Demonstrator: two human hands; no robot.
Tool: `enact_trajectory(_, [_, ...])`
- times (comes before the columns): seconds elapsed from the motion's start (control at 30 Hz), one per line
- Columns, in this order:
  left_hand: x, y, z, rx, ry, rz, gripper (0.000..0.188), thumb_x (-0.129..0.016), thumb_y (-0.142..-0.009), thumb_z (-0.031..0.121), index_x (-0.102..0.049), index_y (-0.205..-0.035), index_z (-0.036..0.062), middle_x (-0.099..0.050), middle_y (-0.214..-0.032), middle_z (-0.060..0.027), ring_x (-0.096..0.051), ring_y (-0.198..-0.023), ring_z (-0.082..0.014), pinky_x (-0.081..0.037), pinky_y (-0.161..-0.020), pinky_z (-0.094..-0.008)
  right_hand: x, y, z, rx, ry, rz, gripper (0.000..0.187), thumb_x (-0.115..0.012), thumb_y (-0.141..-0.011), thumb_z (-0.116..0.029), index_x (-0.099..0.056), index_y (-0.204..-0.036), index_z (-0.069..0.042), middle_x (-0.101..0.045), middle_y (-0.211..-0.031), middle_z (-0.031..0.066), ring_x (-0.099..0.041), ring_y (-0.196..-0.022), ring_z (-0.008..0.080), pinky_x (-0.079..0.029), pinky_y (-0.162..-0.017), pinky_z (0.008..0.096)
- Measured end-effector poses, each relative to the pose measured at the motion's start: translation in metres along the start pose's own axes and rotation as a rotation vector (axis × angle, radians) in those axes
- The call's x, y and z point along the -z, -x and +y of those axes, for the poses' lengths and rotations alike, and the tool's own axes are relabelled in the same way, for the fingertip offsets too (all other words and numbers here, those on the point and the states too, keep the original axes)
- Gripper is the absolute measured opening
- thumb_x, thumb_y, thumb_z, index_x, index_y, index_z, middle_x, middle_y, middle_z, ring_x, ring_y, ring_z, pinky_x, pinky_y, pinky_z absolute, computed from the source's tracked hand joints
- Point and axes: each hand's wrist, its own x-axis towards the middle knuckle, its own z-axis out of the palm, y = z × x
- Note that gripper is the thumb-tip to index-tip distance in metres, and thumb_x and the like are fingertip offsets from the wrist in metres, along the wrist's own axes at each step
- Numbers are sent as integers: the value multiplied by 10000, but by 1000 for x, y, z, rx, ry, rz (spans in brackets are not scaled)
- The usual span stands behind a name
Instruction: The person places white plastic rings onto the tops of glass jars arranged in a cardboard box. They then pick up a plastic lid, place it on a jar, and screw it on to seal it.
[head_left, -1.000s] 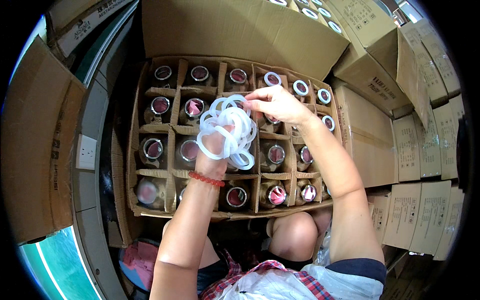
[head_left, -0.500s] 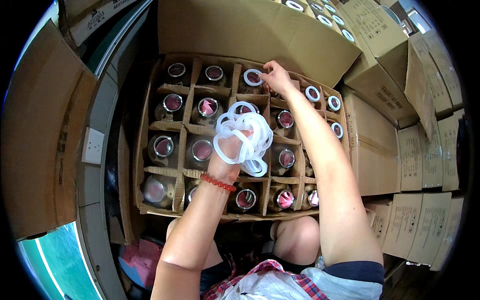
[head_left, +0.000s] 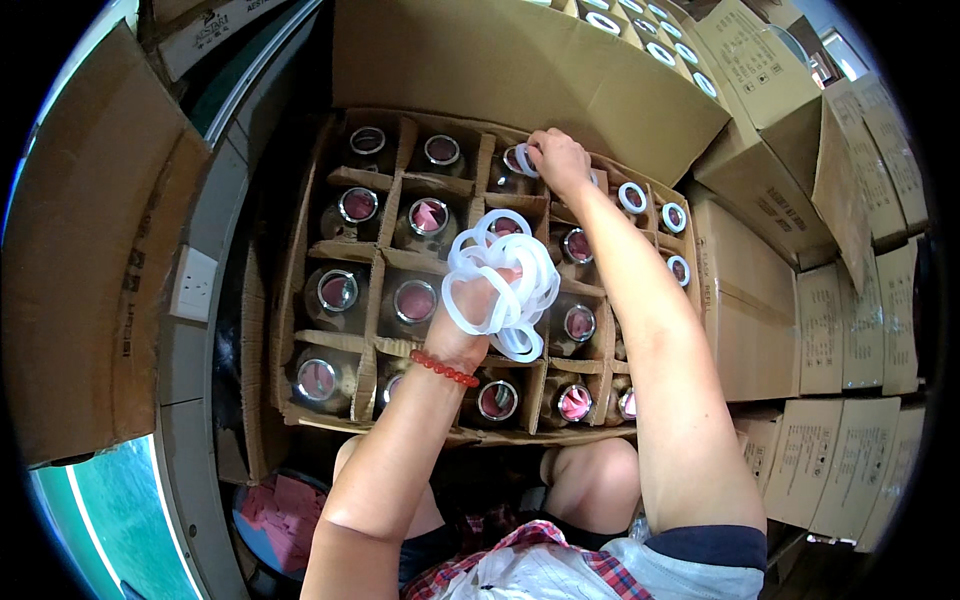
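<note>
A bunch of translucent white rings hangs over my left hand, which holds them above the middle of a divided carton. Its fingers are mostly hidden by the rings. At the far side of the carton, my right hand pinches a single white ring, tilted at the right edge of a glass flask's mouth. Glass flasks with metal-coloured rims and pinkish matter inside stand in the compartments, such as one flask at the left. White rings sit on several flask mouths at the right, including one ring.
Behind rises a raised carton flap, with another carton of ringed flasks beyond it. Stacked cardboard boxes line the right. At the left stand a cardboard panel and a wall socket. A tub of pink pieces is low left.
The ring in my right hand has gone from lying flat over the flask mouth to tilted at its right edge. My left hand stays over the carton with its rings. The view has shifted slightly.
</note>
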Motion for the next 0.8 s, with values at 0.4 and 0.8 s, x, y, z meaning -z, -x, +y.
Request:
enact_trajectory(0.4, [-3, 3, 7, 14, 2, 20, 445, -693, -777, 198, -559, -1172, 40, -633, -1028, -56, -611, -939, -163, -492, -814, -311, -3, 17, -8, 271, -21, 36, 168, -610, -804, -200, -658, -905, -74, -627, -914, 113, -596, -926, 316, -487, -801, 422])
enact_trajectory(0.8, [0, 7, 12, 2, 0, 28, 405, -687, -781, 197, -574, -1132, 30, -642, -985, -41, -616, -902, -151, -490, -790, -301, 4, 34, 10, 442, 82, 123, 233, -657, -746, -101, -656, -978, -84, -623, -1083, 50, -547, -1035, 258, -467, -840, 384])
